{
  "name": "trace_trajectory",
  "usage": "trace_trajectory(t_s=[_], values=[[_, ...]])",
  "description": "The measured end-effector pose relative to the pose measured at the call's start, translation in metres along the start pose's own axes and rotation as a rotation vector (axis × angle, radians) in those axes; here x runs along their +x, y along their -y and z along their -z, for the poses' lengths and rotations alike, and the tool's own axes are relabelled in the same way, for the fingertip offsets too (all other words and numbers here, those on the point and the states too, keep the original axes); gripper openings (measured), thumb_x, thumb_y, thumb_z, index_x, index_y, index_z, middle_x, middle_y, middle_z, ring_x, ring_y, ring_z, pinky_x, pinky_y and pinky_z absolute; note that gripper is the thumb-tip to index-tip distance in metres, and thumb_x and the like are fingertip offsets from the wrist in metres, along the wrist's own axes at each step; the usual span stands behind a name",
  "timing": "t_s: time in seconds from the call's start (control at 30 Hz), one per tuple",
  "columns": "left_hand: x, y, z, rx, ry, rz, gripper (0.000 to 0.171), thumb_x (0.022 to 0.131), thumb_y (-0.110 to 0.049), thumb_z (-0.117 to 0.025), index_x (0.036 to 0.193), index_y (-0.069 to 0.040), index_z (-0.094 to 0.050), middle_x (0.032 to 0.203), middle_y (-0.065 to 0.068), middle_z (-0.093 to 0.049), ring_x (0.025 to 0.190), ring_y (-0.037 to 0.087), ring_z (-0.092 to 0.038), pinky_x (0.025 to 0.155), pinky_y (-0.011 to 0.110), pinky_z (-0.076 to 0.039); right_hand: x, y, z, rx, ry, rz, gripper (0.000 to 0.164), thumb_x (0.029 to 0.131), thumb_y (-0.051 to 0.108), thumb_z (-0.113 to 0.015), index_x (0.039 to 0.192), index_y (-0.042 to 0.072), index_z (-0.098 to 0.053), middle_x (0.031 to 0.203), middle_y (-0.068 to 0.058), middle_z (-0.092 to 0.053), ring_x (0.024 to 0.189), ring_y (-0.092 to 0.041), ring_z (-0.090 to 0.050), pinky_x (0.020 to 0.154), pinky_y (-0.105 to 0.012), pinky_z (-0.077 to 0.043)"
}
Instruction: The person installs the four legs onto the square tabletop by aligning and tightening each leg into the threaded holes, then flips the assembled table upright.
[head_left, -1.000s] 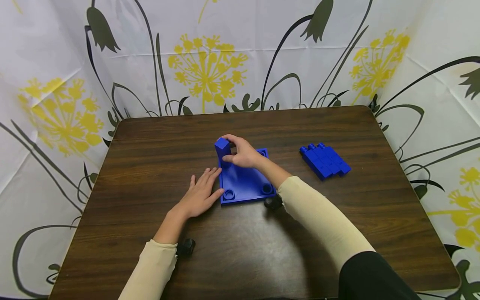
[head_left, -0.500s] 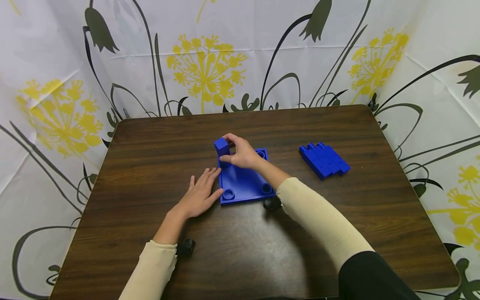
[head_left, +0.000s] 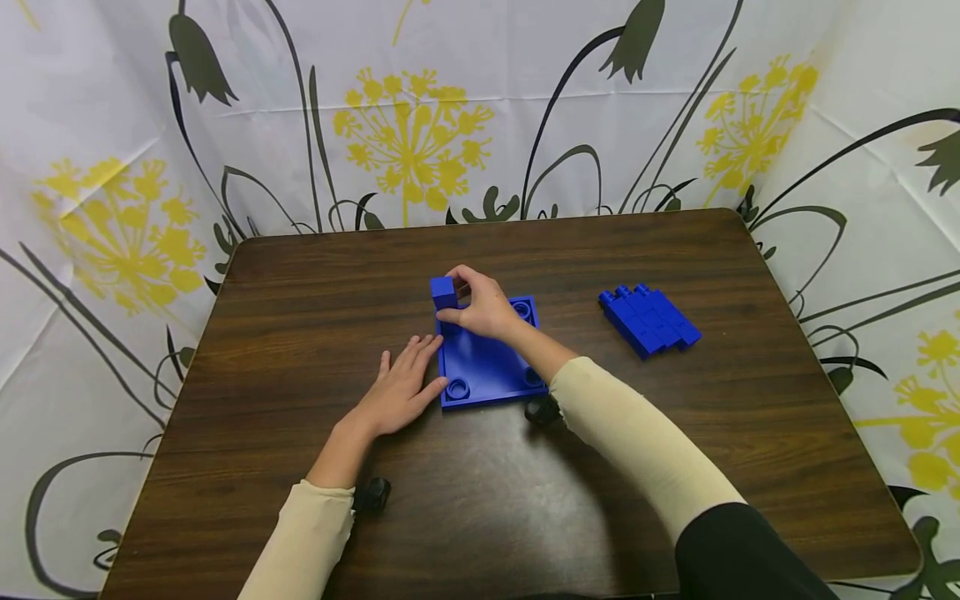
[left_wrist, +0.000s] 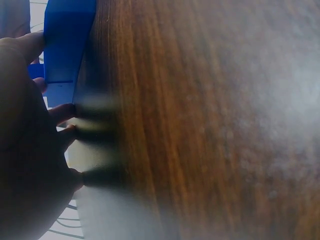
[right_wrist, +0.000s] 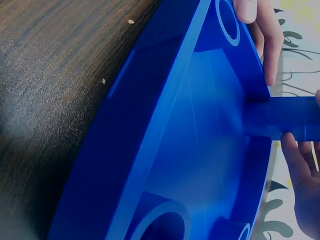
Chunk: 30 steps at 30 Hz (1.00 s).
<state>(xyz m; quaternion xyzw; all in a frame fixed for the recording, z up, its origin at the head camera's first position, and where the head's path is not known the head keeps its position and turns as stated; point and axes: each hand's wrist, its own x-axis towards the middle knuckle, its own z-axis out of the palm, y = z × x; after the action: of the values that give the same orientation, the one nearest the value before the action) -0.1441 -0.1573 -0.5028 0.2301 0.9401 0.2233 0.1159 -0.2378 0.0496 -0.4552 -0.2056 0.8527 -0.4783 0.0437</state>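
A square blue tray-like piece (head_left: pixel 487 362) with raised rims and round corner sockets lies on the table. At its far left corner stands a square blue post (head_left: pixel 443 293), upright, its lower end inside the corner in the right wrist view. My right hand (head_left: pixel 486 308) holds this post between thumb and fingers. My left hand (head_left: pixel 401 387) rests with spread, fairly straight fingers against the tray's left side, also visible in the left wrist view. Whether the post is seated in a socket is hidden.
Several blue posts with round pegs (head_left: pixel 649 323) lie side by side to the right of the tray. The brown wooden table (head_left: pixel 300 283) has a flower-patterned white curtain (head_left: pixel 510 125) behind it and at both sides.
The blue post has turned about its length, so its top corner no longer points forward, and its top has sunk slightly. The left hand stays in place.
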Motion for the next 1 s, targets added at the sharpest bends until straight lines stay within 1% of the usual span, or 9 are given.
trace_trajectory(t_s=[0.43, 0.7, 0.87, 1.0], values=[[0.000, 0.000, -0.001, 0.002, 0.006, 0.004, 0.068, 0.103, -0.052, -0.038, 0.159, -0.023, -0.013, 0.163, 0.007, -0.015, 0.150, 0.029, -0.005, 0.110, 0.068, 0.001, -0.003, 0.003, -0.003, -0.033, -0.034, -0.022, 0.046, 0.081, 0.019, -0.082, 0.117, 0.007, -0.058, 0.107, -0.007, -0.065, 0.102, -0.023, -0.062, 0.091, -0.035, -0.047], [0.000, -0.001, 0.000, 0.012, 0.007, 0.001, 0.070, 0.102, -0.054, -0.038, 0.159, -0.022, -0.013, 0.163, 0.008, -0.016, 0.150, 0.030, -0.006, 0.109, 0.069, -0.001, -0.005, 0.003, -0.008, -0.059, -0.094, -0.038, 0.044, 0.080, 0.021, -0.083, 0.115, 0.010, -0.059, 0.105, -0.003, -0.065, 0.098, -0.018, -0.063, 0.087, -0.033, -0.048], [0.001, -0.002, 0.001, 0.011, 0.005, 0.006, 0.069, 0.102, -0.051, -0.042, 0.159, -0.020, -0.016, 0.162, 0.009, -0.017, 0.149, 0.030, -0.007, 0.109, 0.069, -0.002, -0.007, 0.004, -0.011, -0.078, -0.132, -0.021, 0.044, 0.080, 0.020, -0.083, 0.115, 0.009, -0.059, 0.106, -0.004, -0.063, 0.098, -0.016, -0.063, 0.085, -0.032, -0.049], [0.000, -0.004, 0.001, 0.010, 0.009, 0.016, 0.067, 0.103, -0.049, -0.041, 0.159, -0.020, -0.016, 0.162, 0.008, -0.017, 0.149, 0.029, -0.006, 0.110, 0.068, -0.001, -0.008, 0.003, -0.015, -0.091, -0.160, -0.023, 0.046, 0.080, 0.021, -0.083, 0.116, 0.008, -0.058, 0.107, -0.003, -0.063, 0.100, -0.017, -0.064, 0.084, -0.031, -0.050]])
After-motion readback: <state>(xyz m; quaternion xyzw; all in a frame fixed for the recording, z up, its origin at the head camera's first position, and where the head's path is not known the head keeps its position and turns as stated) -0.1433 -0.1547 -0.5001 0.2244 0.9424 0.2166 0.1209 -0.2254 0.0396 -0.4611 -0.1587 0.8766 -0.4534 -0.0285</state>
